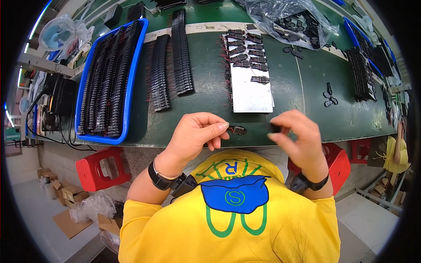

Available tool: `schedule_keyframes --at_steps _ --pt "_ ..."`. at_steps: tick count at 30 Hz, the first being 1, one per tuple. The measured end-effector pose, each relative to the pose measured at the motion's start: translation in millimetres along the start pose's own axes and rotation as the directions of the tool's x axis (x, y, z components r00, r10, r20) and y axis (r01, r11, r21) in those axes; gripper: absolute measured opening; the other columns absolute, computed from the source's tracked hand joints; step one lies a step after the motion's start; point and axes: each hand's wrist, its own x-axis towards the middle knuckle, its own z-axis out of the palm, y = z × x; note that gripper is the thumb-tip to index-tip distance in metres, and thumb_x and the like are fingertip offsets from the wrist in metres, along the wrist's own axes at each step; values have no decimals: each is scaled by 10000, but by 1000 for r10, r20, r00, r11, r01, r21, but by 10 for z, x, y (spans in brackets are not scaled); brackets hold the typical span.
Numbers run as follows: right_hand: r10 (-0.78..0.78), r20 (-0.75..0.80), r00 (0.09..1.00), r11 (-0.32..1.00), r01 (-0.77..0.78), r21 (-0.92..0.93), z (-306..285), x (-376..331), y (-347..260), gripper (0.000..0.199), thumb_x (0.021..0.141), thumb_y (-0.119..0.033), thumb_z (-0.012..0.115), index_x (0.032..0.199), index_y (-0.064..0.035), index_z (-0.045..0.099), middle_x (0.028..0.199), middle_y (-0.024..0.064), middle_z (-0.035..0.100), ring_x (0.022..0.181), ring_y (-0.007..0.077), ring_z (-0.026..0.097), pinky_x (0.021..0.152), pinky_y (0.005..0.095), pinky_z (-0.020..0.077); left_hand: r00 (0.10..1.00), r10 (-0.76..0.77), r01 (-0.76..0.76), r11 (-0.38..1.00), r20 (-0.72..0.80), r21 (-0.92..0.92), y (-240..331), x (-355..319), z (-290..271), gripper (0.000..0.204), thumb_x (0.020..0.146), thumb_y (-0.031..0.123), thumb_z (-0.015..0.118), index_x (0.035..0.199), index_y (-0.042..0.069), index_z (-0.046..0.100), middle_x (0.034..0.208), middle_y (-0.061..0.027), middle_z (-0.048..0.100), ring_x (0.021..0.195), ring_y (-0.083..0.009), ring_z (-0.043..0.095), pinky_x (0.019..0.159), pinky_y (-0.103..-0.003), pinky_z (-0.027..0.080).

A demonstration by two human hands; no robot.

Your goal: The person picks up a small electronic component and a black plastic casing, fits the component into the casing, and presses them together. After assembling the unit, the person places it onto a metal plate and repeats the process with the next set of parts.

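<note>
My left hand is closed in a pinch on the thin red and black leads of a small black wired part, whose oblong body hangs beyond the fingertips. To its right, and apart from it, my right hand pinches a small dark piece; its kind is hard to make out. Just beyond both hands lies a white sheet. Rows of similar wired parts lie on its far half with red leads over the left edge, and a single part sits below them.
A blue tray full of black parts stands at the left. Two long rows of parts lie beside it. A clear plastic bag of black pieces is at the far right, with loose black pieces nearer. Red stools flank me.
</note>
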Motion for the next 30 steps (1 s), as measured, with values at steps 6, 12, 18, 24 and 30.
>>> schedule_keyframes --at_steps 6,12,18,24,30 --pt "-234 -4 972 968 232 -98 300 86 -168 299 646 40 752 918 -2 633 851 116 599 674 246 591 617 315 496 1000 31 -31 998 0 54 -23 11 94 137 900 98 629 941 -27 666 761 -97 686 567 -94 613 496 -201 491" --pt "-306 -37 951 927 288 -241 414 105 -134 306 626 55 741 905 -4 629 878 128 620 690 292 613 619 339 514 999 30 -31 999 30 18 -50 -2 84 150 911 106 617 967 -26 663 793 -112 693 590 -103 625 522 -212 509" --pt "-296 -35 955 929 279 -242 462 81 -107 289 638 45 738 901 0 627 898 140 652 749 304 649 639 353 530 997 34 -30 998 70 -47 -48 -17 70 171 922 121 606 998 -23 655 821 -131 699 610 -112 638 542 -226 527" --pt "-287 -25 958 930 272 -245 473 85 -106 277 651 33 737 902 -1 625 881 143 664 749 312 663 633 355 538 997 28 -25 999 76 -44 -60 -20 58 173 927 123 600 1002 -23 654 825 -131 699 619 -112 638 555 -225 530" --pt "-261 -9 965 938 251 -239 477 72 -105 274 655 32 734 904 1 624 877 143 665 741 313 664 627 356 540 995 45 -43 999 91 -22 -75 -23 51 166 930 115 592 997 -23 655 833 -128 699 628 -108 638 567 -224 532"
